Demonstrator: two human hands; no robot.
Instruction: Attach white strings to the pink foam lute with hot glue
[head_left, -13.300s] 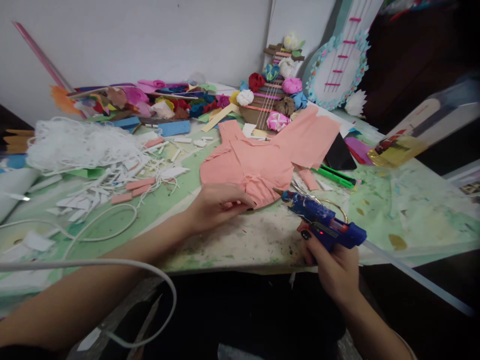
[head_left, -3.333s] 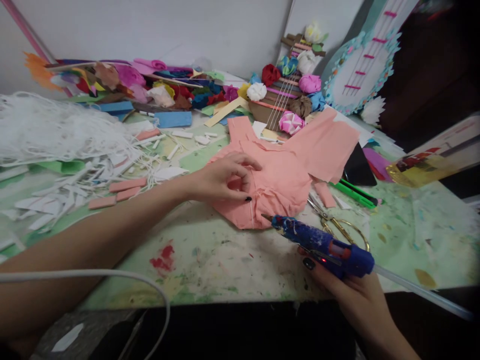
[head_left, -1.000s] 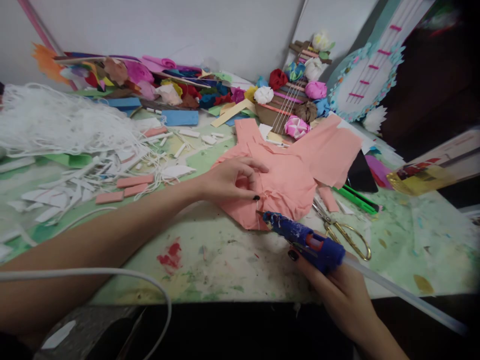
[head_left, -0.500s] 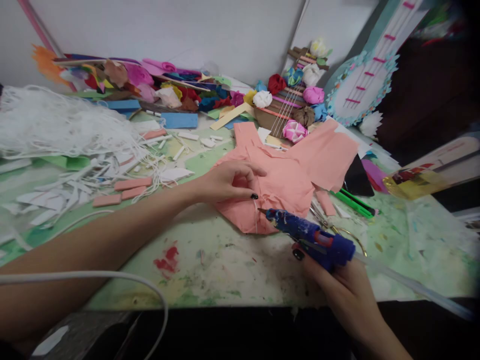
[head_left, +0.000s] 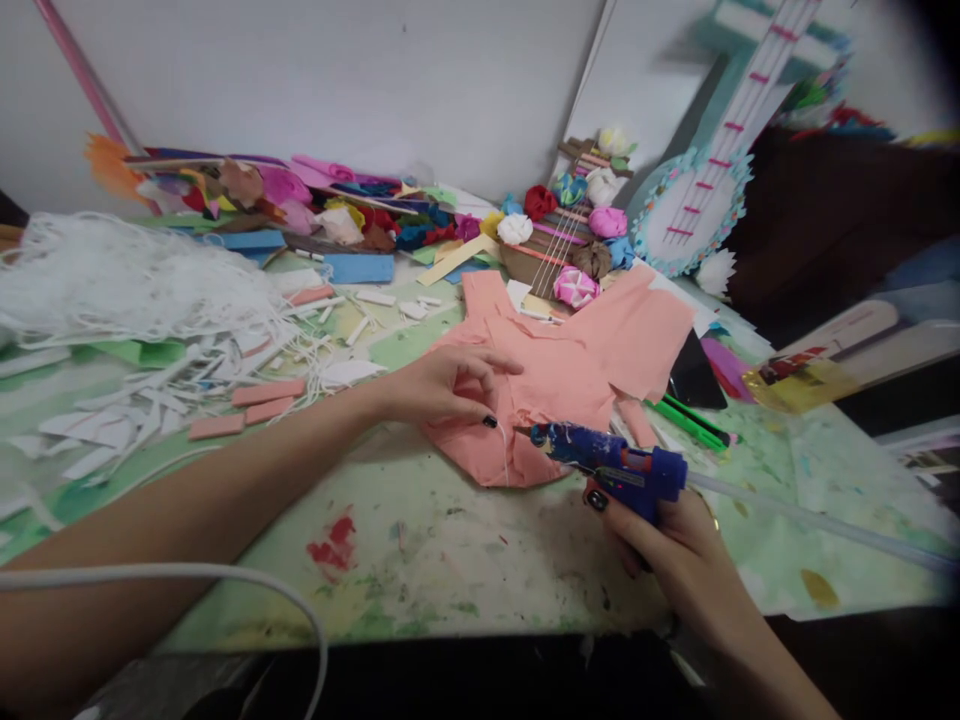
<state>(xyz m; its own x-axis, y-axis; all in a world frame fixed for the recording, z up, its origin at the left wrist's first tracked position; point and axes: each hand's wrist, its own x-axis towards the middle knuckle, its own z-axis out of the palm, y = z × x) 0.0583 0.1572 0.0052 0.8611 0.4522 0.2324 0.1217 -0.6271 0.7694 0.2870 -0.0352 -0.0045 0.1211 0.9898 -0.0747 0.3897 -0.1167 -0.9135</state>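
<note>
A shape covered in peach crepe paper (head_left: pixel 559 365) lies flat on the table, wrinkled over its lower part. My left hand (head_left: pixel 442 385) rests on its left side, with fingers stretched over the paper and the thumb apart from them. A thin white string (head_left: pixel 505 460) runs from beside the thumbtip down to the shape's lower edge. My right hand (head_left: pixel 675 545) is wrapped around a blue hot glue gun (head_left: pixel 611 465). The gun's nozzle points left, close to the string and my left thumb. A long clear glue stick (head_left: pixel 810 520) sticks out of its back.
At the left are a heap of white string (head_left: pixel 127 275), paper scraps and peach strips (head_left: pixel 262 400). Colourful paper flowers (head_left: pixel 574 285) and a turquoise paper instrument (head_left: pixel 697 200) stand behind. A green cutter (head_left: pixel 690 422) lies right; a white cable (head_left: pixel 225 572) loops in front.
The view has shifted slightly. The glue gun has turned more level, its nozzle still by the string. My left thumb has come slightly away from the string's upper end.
</note>
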